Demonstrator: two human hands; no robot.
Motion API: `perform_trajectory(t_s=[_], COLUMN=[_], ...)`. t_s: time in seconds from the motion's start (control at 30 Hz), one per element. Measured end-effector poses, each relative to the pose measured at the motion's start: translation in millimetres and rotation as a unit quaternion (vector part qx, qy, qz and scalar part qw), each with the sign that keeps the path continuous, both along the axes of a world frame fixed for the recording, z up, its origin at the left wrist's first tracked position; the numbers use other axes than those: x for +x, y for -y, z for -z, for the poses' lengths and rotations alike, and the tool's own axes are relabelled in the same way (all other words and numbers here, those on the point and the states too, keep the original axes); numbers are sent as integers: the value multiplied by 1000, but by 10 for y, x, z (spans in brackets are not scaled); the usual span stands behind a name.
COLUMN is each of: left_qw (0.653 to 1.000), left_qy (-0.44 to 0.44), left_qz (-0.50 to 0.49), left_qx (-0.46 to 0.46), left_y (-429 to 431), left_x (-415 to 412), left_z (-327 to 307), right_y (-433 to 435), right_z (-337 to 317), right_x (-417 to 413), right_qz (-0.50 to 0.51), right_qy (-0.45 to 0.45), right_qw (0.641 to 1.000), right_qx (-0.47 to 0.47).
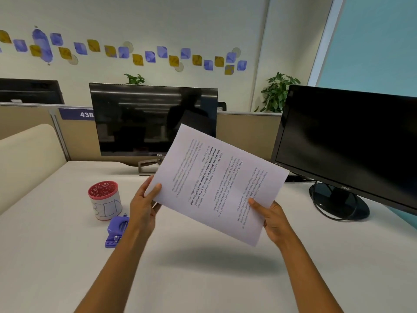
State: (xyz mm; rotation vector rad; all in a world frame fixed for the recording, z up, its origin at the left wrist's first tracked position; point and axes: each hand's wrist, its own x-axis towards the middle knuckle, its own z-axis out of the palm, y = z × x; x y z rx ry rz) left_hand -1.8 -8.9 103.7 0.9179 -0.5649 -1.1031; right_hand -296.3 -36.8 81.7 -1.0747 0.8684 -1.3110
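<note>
1. The white printed paper sheet (216,184) is held tilted in the air above the white desk top (203,279), in front of two screens. Whether one sheet or several are held cannot be told.
2. The left hand (144,206) is closed on the sheet's near-left corner, with the thumb on top and the fingers underneath. The lower edge is pinched the same way by the right hand (272,219), its thumb laid over the print.
3. A crease or tear is judged possible if the hands are pulled apart or twisted against each other, since only thin edges are gripped.
4. If either pinch is loosened, the unsupported far corner could droop and the paper could slide away.
5. The far corner is seen in front of the black Dell monitor (153,120), and the screen could be brushed if the sheet is pushed forward.
6. On the right, the black Acer monitor (349,143) and the looped black cable (334,211) round its stand are near the right hand. A wide swing that way could catch on them.
7. On the left, the red-rimmed cup wrapped in white paper (105,199) and the purple plastic desk tool (116,231) are just beside the left forearm and could be knocked by it.
8. Open room is offered by the desk surface below and towards the person, where the sheet could be lowered flat.
</note>
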Motion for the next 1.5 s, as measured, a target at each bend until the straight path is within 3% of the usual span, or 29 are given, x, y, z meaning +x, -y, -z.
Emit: perform_trajectory(t_s=[0.13,0.23,0.37,0.57,0.73,1.1,1.4,1.5], left_qw=[980,961,962,969,963,962,963,979], left_qy=[181,250,261,244,262,272,262,198], left_qz=[71,101,54,-21,-54,-38,45,5], left_qx=[45,64,59,20,26,-3,50,52], left_y=[-43,-27,11,-30,-75,-68,-46,-54], left_x=[198,192,43,-218,-174,-91,-61,-148], left_z=[-42,-59,-3,92,243,161,194,188], right_y=[-12,-23,-17,-9,-45,28,189,236], right_z=[-106,-159,-141,-53,114,48,31,13], right_x=[-197,-216,-137,80,99,55,44,77], right_qz=[-31,-60,-33,98,112,129,145,173], right_qy=[-63,-112,-132,-178,-211,-233,-292,-266], right_qw=[998,992,991,979,971,963,945,948], right_qx=[-2,11,7,-24,-29,-47,-22,-15])
